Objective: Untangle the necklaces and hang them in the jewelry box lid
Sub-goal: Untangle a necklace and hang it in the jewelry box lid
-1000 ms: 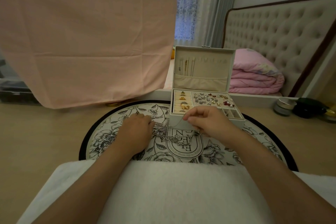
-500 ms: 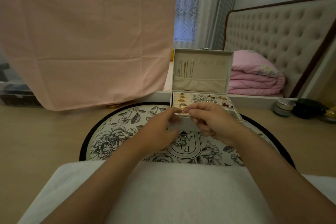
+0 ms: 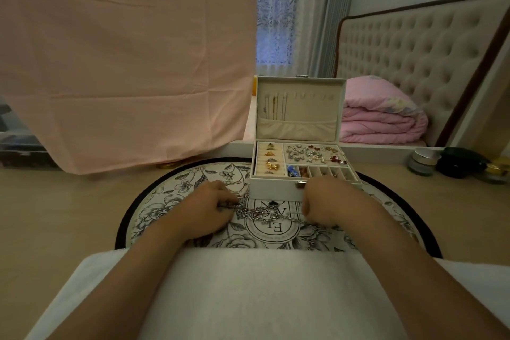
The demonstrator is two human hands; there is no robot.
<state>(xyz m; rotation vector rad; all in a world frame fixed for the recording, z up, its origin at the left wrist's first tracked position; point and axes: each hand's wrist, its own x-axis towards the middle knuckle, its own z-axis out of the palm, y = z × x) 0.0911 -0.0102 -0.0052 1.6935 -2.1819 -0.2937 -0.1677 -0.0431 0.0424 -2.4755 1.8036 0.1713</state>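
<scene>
Both hands are down on the round floral mat (image 3: 171, 201) in front of the open jewelry box (image 3: 276, 191). The left hand (image 3: 209, 207) has its fingers curled and its grip closed on the left end of the necklaces (image 3: 265, 214). The right hand (image 3: 328, 201) is likewise curled, grip closed on the right end, though the knuckles hide the exact pinch. The necklaces lie as a silver knot of chain stretched between the two hands, on the mat, just in front of the box's front wall and not yet in the lid (image 3: 317, 113). A few hung chains (image 3: 274, 105) already occupy the lid's left hooks; the free hooks (image 3: 311, 96) to their right are unused. Assessed risks: pulling the two ends apart is likely to draw the knot tighter rather than loosen it, and fine links could kink or part under that strain. The lighting is dim and the links are small, so the wrong strand may be worked. A hand lifting toward the lid may drag loose chain across the open earring tray (image 3: 311, 153) and snag or scatter pieces, or nudge the box and swing the hung chains into one another.
</scene>
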